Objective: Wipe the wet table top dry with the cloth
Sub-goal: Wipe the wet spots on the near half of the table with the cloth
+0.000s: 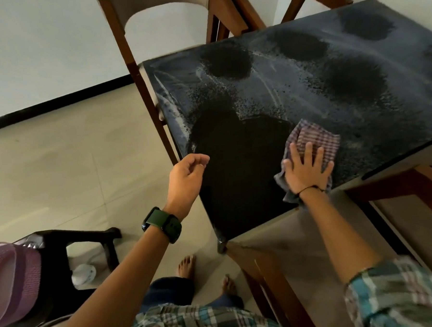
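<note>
A dark table top (293,84) fills the upper right of the head view. It carries several darker blotches, streaks and fine speckles. A checked purple and grey cloth (313,138) lies near the table's front edge. My right hand (306,169) presses flat on the cloth, fingers spread and straight. My left hand (188,179) hovers at the table's left edge, fingers loosely curled, holding nothing; a dark green watch is on its wrist.
Wooden chairs stand around the table: one at the left end (138,42), others at the far side (242,12), and a cushioned seat (301,234) under the front edge. A black plastic chair (64,246) holding a pink item stands lower left. My bare feet stand on the tiled floor.
</note>
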Demonstrator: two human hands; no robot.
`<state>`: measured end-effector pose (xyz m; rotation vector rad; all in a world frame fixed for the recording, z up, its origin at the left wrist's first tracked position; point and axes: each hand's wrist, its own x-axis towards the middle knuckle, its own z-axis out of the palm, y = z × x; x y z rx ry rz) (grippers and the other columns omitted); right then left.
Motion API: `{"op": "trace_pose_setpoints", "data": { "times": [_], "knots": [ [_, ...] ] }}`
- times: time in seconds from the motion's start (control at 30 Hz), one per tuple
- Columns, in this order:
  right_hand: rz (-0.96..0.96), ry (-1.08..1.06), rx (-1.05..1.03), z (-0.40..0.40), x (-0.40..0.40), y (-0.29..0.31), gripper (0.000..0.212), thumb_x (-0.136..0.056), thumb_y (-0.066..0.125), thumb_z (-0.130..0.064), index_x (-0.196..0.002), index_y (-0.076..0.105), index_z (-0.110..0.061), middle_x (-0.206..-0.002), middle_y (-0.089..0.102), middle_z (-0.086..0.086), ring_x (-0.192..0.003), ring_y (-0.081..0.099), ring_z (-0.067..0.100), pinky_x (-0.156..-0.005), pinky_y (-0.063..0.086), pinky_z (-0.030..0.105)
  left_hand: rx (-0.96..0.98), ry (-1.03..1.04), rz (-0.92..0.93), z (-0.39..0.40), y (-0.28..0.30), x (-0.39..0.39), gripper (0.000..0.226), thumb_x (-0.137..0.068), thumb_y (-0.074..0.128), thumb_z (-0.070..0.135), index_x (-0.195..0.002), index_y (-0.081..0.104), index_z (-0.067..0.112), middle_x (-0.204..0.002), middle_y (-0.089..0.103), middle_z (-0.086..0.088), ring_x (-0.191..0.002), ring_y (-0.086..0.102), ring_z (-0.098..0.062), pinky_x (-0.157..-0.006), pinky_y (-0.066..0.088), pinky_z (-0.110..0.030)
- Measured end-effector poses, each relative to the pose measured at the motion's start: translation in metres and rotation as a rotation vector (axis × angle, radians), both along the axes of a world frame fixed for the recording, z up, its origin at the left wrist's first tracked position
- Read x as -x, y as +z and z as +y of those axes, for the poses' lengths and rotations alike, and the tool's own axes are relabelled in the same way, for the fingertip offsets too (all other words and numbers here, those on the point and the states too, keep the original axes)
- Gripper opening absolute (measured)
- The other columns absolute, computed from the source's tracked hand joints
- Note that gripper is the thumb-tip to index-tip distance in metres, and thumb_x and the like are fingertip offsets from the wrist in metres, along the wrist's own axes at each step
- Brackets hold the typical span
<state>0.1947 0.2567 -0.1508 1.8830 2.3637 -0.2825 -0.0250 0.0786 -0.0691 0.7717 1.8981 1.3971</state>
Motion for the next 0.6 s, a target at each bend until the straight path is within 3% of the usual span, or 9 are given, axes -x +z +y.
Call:
{"op": "trace_pose_setpoints", "data": {
  "times": [0.13, 0.2, 0.27, 0.43, 0.5, 0.6],
  "knots": [
    [0.085, 0.33, -0.064, -0.116, 0.063, -0.003, 0.062, -0.09, 0.029, -0.058, -0.147, 0.012, -0.038, -0.158, 0.005, 0.009, -0.143, 0.0, 0.039, -0.107, -0.004, 0.063, 0.004, -0.058, 0.007, 0.003, 0.001, -0.005, 0.033, -0.091, 0.043, 0.008, -0.086, 0.061, 0.035, -0.095, 0.063, 0.013, -0.085, 0.059, 0.007, -0.066, 0.048, -0.009],
    [0.103, 0.457, -0.074, -0.162, 0.086, 0.001, 0.063, -0.087, 0.04, -0.058, -0.144, 0.027, -0.037, -0.156, 0.02, 0.01, -0.142, 0.014, 0.04, -0.106, 0.002, 0.064, -0.015, -0.1, 0.015, 0.01, 0.005, -0.011, 0.033, -0.091, 0.042, 0.007, -0.086, 0.061, 0.033, -0.091, 0.064, 0.012, -0.077, 0.061, 0.007, -0.062, 0.049, -0.008],
    [0.085, 0.537, -0.091, -0.179, 0.082, 0.002, 0.062, -0.085, 0.047, -0.057, -0.142, 0.033, -0.036, -0.153, 0.027, 0.009, -0.14, 0.023, 0.039, -0.106, 0.009, 0.065, -0.002, -0.122, 0.048, 0.016, 0.008, -0.015, 0.03, -0.091, 0.042, 0.008, -0.089, 0.061, 0.032, -0.093, 0.063, 0.014, -0.082, 0.06, 0.007, -0.065, 0.049, -0.009],
    [0.035, 0.656, -0.032, -0.184, 0.053, 0.009, 0.056, -0.082, 0.035, -0.055, -0.136, 0.043, -0.041, -0.146, 0.042, 0.004, -0.133, 0.039, 0.033, -0.103, 0.024, 0.06, 0.005, -0.097, 0.035, 0.026, 0.016, -0.009, 0.032, -0.093, 0.043, 0.009, -0.09, 0.06, 0.035, -0.097, 0.061, 0.016, -0.096, 0.057, 0.003, -0.072, 0.044, -0.012],
    [0.023, 0.649, 0.011, -0.171, 0.071, 0.01, 0.054, -0.085, 0.033, -0.054, -0.137, 0.04, -0.041, -0.149, 0.037, 0.003, -0.137, 0.034, 0.033, -0.104, 0.02, 0.061, -0.002, -0.082, 0.055, 0.027, 0.021, -0.004, 0.032, -0.092, 0.042, 0.008, -0.088, 0.06, 0.035, -0.095, 0.061, 0.016, -0.094, 0.057, 0.002, -0.073, 0.044, -0.014],
    [0.023, 0.71, 0.074, -0.125, 0.133, 0.009, 0.053, -0.094, 0.028, -0.05, -0.144, 0.028, -0.033, -0.158, 0.01, 0.004, -0.145, -0.003, 0.031, -0.11, -0.005, 0.062, -0.023, -0.066, 0.129, 0.024, 0.026, 0.003, 0.035, -0.089, 0.043, 0.005, -0.084, 0.059, 0.035, -0.089, 0.063, 0.013, -0.085, 0.06, -0.006, -0.071, 0.047, -0.018]
  ]
}}
